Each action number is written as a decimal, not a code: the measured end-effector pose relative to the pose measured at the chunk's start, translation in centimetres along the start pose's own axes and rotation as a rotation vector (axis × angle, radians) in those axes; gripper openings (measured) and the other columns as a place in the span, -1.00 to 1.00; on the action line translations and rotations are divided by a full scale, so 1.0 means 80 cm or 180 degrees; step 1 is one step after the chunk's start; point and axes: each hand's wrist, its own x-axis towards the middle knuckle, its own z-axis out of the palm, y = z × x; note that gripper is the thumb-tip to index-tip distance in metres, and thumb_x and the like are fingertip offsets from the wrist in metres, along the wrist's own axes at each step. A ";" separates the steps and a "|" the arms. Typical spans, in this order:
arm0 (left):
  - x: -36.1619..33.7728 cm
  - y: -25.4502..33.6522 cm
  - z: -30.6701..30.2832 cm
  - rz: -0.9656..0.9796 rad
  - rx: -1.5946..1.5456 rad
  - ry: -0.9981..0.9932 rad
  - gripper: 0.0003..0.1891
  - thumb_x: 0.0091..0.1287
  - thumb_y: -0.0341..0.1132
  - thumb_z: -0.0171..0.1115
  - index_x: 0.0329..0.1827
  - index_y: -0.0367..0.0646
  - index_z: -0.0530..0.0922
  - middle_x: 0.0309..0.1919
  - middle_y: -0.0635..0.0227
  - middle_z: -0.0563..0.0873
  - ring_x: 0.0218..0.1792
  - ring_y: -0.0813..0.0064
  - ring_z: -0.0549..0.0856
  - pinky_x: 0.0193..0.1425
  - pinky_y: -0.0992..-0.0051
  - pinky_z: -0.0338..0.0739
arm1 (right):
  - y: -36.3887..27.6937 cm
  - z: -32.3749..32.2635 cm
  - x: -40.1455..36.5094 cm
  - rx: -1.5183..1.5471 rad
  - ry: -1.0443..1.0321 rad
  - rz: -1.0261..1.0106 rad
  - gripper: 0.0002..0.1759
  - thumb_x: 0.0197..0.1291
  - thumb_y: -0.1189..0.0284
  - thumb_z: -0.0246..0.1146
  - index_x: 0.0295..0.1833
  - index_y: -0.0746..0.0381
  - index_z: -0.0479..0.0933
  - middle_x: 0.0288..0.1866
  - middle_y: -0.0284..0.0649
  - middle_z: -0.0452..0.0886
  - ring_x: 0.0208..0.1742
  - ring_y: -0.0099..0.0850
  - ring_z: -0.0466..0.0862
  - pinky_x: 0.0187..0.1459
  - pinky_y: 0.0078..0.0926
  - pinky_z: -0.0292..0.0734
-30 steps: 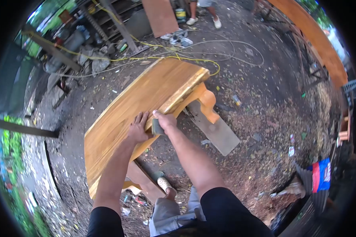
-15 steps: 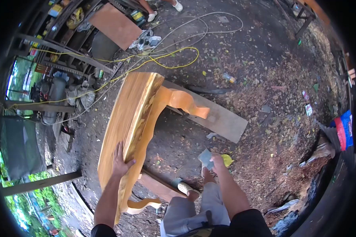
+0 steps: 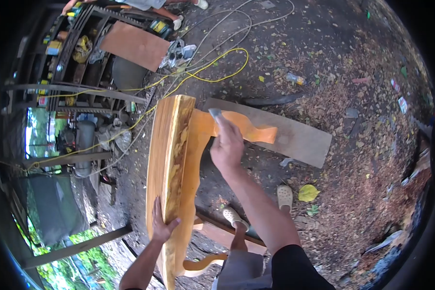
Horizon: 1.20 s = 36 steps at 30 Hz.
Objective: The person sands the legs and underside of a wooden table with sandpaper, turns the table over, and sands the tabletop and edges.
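A varnished wooden table [image 3: 171, 159] lies on its side in front of me, its thick live edge facing up. My left hand [image 3: 163, 227] rests on that edge near its lower end, fingers stretched out and thumb apart. At the far end, my right hand [image 3: 228, 145] is closed on a small grey-blue sheet of sandpaper [image 3: 214, 112], held against the upper part of a curved table leg [image 3: 256, 131]. Most of the sheet is hidden by the fingers. A second curved leg [image 3: 203, 266] sticks out at the near end.
A flat grey board [image 3: 304, 140] lies under the far leg, and a reddish board [image 3: 232, 234] under the near part. A yellow cord [image 3: 222, 79] and hoses cross the dirt. Shelves with cans [image 3: 58, 46] stand at left; another person's legs [image 3: 166, 12] show at the top.
My right hand has moved up and left from beside my leg onto the far table leg, taking the sandpaper along. My left hand stays on the table edge. The view has shifted.
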 end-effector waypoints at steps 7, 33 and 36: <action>0.002 -0.016 -0.003 0.0148 0.0033 -0.0070 0.30 0.13 -0.07 0.69 0.81 -0.30 -0.02 0.71 -0.26 0.19 0.71 -0.22 0.20 0.79 0.03 0.08 | 0.019 0.068 -0.050 -0.0215 -0.0935 -0.0442 -0.20 -0.02 0.57 0.34 0.47 0.39 0.49 0.56 0.13 0.47 0.39 0.18 0.49 0.42 0.13 0.44; 0.000 -0.004 -0.006 -0.0168 0.0010 -0.0200 0.34 0.14 -0.06 0.71 0.83 -0.26 -0.09 0.70 -0.25 0.15 0.71 -0.22 0.14 0.79 0.02 0.06 | 0.027 0.078 -0.029 0.0007 -0.0688 -0.0341 -0.28 -0.02 0.68 0.39 0.39 0.37 0.56 0.47 0.06 0.56 0.20 0.03 0.59 0.34 -0.06 0.56; 0.000 0.000 -0.006 -0.0180 0.0050 -0.0192 0.35 0.13 -0.07 0.71 0.83 -0.26 -0.10 0.70 -0.25 0.14 0.71 -0.22 0.16 0.79 0.02 0.07 | 0.041 0.075 -0.026 0.0071 -0.0972 -0.0355 -0.25 0.00 0.66 0.39 0.42 0.42 0.52 0.54 0.10 0.50 0.29 0.06 0.56 0.43 -0.02 0.51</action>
